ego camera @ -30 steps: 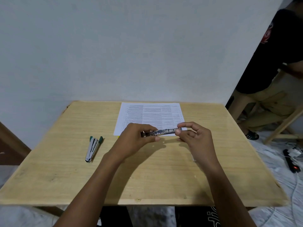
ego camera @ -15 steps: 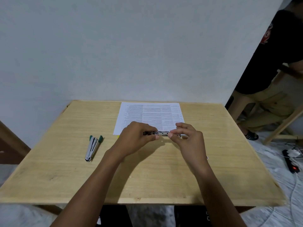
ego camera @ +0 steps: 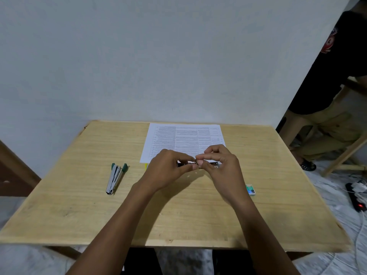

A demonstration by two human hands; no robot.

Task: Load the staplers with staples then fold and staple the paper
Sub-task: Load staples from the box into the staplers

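Head view, the only one. Both hands meet at frame centre, just above the bench. The left hand is clamped around one end of a small metal stapler; its long axis runs left to right across the frame, roughly level. The right hand comes in from the right, thumb and forefinger pinched together at the stapler's middle, other fingers curled loosely. Whether the pinch holds a staple strip or only the stapler's own rail cannot be told: too small, partly hidden by fingers. A metal end shows past the right hand, to the right.

Judgement: loading step on this stapler, in progress; the coming move turns on feeding along that left-right axis, right hand working, left hand steadying.

Second stapler, green-tipped, lies splayed at frame left on the bench, well apart from both hands, nearer the left. Staple box lies at right, near the right forearm. Printed paper lies flat, unfolded, just behind the hands.
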